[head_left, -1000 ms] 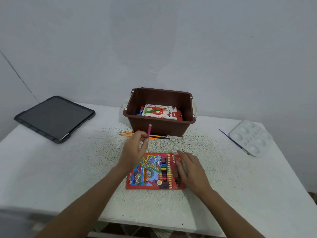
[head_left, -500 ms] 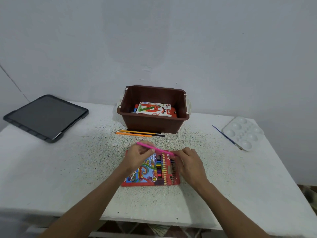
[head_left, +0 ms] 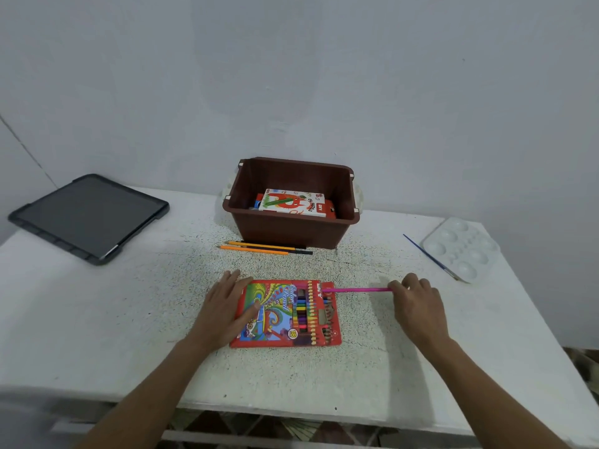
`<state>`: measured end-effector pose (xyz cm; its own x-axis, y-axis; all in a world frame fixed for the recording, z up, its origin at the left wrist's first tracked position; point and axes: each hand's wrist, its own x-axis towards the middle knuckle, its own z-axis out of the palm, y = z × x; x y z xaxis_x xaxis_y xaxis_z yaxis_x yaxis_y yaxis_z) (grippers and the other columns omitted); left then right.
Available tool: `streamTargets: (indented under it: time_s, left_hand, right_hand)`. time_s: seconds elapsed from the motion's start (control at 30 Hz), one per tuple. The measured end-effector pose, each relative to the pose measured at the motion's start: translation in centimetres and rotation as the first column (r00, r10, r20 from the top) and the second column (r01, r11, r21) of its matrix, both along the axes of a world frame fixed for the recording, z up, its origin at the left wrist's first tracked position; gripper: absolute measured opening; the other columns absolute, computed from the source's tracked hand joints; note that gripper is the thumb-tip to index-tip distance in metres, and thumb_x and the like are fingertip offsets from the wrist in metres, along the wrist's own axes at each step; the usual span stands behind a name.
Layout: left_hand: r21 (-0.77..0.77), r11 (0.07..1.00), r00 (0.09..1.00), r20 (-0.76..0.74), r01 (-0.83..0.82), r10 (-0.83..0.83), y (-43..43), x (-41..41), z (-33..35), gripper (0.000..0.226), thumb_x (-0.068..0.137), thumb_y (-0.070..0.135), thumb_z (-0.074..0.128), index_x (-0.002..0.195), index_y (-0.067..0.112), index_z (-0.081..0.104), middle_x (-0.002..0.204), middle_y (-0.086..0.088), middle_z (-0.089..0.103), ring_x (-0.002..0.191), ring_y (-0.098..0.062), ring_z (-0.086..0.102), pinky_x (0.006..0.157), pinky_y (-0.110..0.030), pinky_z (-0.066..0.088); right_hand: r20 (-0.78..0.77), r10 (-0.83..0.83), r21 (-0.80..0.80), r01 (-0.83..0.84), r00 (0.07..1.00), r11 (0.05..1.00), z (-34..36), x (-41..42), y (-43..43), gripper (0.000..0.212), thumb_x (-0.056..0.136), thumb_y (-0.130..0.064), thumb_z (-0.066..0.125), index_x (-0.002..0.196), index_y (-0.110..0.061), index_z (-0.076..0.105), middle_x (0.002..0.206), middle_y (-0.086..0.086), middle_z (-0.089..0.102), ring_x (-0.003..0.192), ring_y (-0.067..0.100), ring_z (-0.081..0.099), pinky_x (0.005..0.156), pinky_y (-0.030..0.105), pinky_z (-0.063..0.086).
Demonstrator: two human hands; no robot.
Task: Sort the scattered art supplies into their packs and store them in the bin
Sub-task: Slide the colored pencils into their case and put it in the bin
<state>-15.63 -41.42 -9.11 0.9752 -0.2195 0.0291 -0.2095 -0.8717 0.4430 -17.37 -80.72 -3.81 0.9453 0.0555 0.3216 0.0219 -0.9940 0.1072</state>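
**Head view: pink pencil at the mouth of the pencil pack**

At the far left of the white bench (head_left: 97,319) a dark tablet (head_left: 87,218) lies flat in its case, well apart from everything else.

Nearer the middle, the left hand (head_left: 223,306) lies flat with straight fingers, pressing on the left part of the red pencil pack (head_left: 285,314). The pack lies flat near the front edge of the bench, with rows of coloured pencils showing through its window.

Behind the pack, two orange pencils (head_left: 262,247) lie side by side on the bench, just in front of the brown bin (head_left: 291,228). The bin stands toward the back of the bench, and a white and red pastel box (head_left: 293,202) lies inside it.

To the right of the pack, the pink pencil (head_left: 356,290) lies almost level. Its left tip is at the pack's upper right corner. The right hand (head_left: 418,303) pinches its other end with curled fingers.

Farther right, a blue-handled paintbrush (head_left: 431,257) lies slanted on the bench just beside a white palette (head_left: 460,247), which sits at the right edge.
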Motion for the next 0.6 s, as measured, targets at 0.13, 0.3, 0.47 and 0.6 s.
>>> streamTargets:
  time_s: [0.13, 0.3, 0.47, 0.6]
  left_hand:
    - [0.011, 1.0, 0.999, 0.032, 0.005, -0.005, 0.0, -0.1, -0.1, 0.093, 0.082, 0.085, 0.009, 0.148, 0.025, 0.036, 0.161, -0.005, 0.025, 0.15, -0.026, 0.018, 0.115, -0.038, 0.007]
    - [-0.015, 1.0, 0.999, 0.05, -0.005, 0.006, 0.0, -0.1, -0.3, 0.086, 0.086, 0.08, 0.014, 0.149, 0.026, 0.034, 0.161, -0.002, 0.025, 0.15, -0.022, 0.017, 0.115, -0.036, 0.006]
    - [-0.005, 1.0, 0.999, 0.049, -0.01, 0.01, 0.2, 0.1, -0.6, 0.081, 0.088, 0.077, 0.019, 0.149, 0.027, 0.033, 0.161, 0.0, 0.026, 0.15, -0.021, 0.018, 0.115, -0.035, 0.006]
    - [0.013, 1.0, 0.999, 0.05, -0.016, 0.015, 0.3, 0.1, -0.8, 0.08, 0.088, 0.076, 0.018, 0.151, 0.027, 0.031, 0.162, 0.001, 0.024, 0.151, -0.019, 0.016, 0.115, -0.033, 0.004]
  right_hand:
    - [-0.001, 0.034, -0.004, -0.034, 0.999, 0.999, -0.3, 0.2, 1.3, 0.02, 0.071, 0.002, 0.078, 0.088, -0.008, 0.072, 0.075, 0.012, 0.055, 0.06, 0.031, 0.05, 0.052, 0.035, 0.036]
    - [-0.038, 0.065, 0.077, -0.062, 0.997, 0.995, -1.5, 0.4, 4.3, 0.021, 0.08, -0.009, 0.077, 0.1, -0.014, 0.073, 0.079, 0.008, 0.053, 0.066, 0.027, 0.049, 0.056, 0.036, 0.042]
    - [-0.1, 0.165, 0.17, -0.147, 0.981, 0.974, -2.4, 0.2, 8.9, 0.028, 0.075, -0.027, 0.083, 0.099, -0.02, 0.071, 0.078, 0.003, 0.054, 0.066, 0.021, 0.052, 0.056, 0.032, 0.044]
    - [-0.111, 0.202, 0.292, -0.162, 0.973, 0.943, -2.1, 0.1, 10.7, 0.035, 0.069, -0.024, 0.084, 0.102, -0.019, 0.072, 0.082, 0.004, 0.058, 0.067, 0.021, 0.057, 0.056, 0.032, 0.045]
